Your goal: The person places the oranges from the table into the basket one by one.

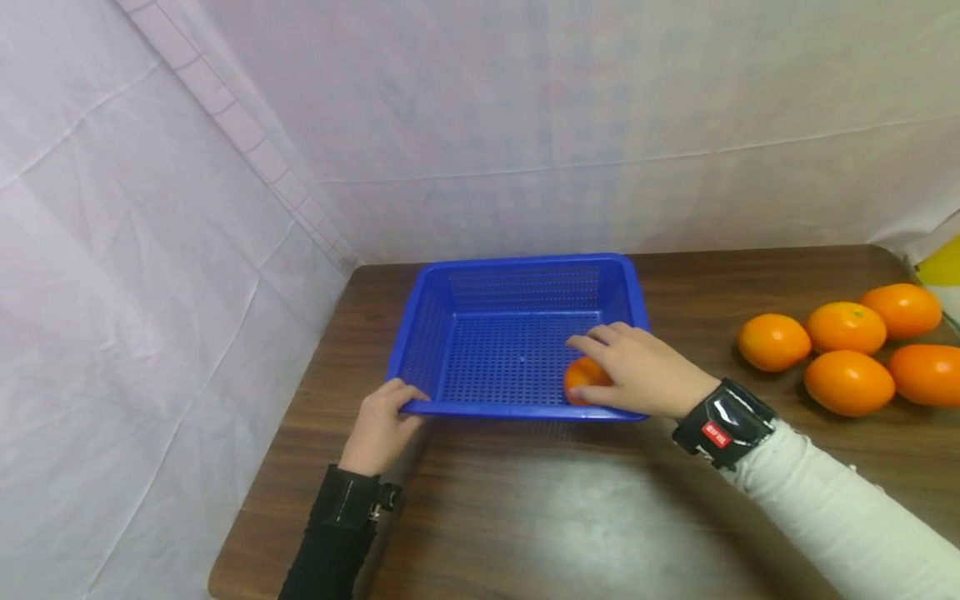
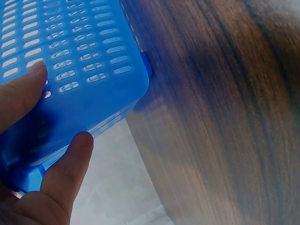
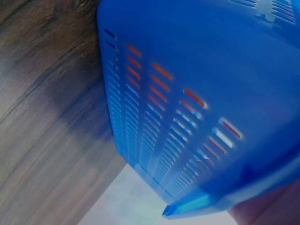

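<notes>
The brown wood-grained table (image 1: 495, 521) carried a blue slotted basket (image 1: 517, 412), and five loose oranges (image 1: 849, 382) lay grouped on its surface, well to the basket's right. The left hand (image 1: 381, 425) was clamped on the basket's rim at the near left corner. The right hand (image 1: 645, 367) reached inside the near right corner, fingers and thumb curved around a single orange (image 1: 579, 377), partly covered by that hand. The left wrist view showed two spread digits against the basket's outside, hidden overhead; the right wrist view showed orange colour through the wall's slots.
</notes>
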`<action>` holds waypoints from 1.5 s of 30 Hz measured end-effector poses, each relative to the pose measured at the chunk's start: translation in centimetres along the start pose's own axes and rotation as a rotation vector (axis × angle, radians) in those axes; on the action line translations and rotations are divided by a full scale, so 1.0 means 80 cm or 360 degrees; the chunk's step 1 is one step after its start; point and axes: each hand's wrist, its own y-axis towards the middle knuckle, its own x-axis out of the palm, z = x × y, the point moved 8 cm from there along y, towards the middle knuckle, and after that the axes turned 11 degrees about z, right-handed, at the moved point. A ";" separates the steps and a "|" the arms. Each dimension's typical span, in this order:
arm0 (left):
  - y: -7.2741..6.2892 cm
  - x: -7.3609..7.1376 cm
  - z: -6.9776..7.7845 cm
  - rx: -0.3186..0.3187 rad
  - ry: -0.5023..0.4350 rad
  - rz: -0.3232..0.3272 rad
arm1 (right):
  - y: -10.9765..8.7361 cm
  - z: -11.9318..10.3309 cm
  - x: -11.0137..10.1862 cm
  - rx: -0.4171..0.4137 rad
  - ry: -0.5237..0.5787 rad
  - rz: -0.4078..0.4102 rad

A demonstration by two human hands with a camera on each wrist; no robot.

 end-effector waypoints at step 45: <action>0.000 0.000 0.001 -0.0010 -0.0005 0.0009 | -0.062 0.042 -0.046 0.0130 -0.0051 0.0261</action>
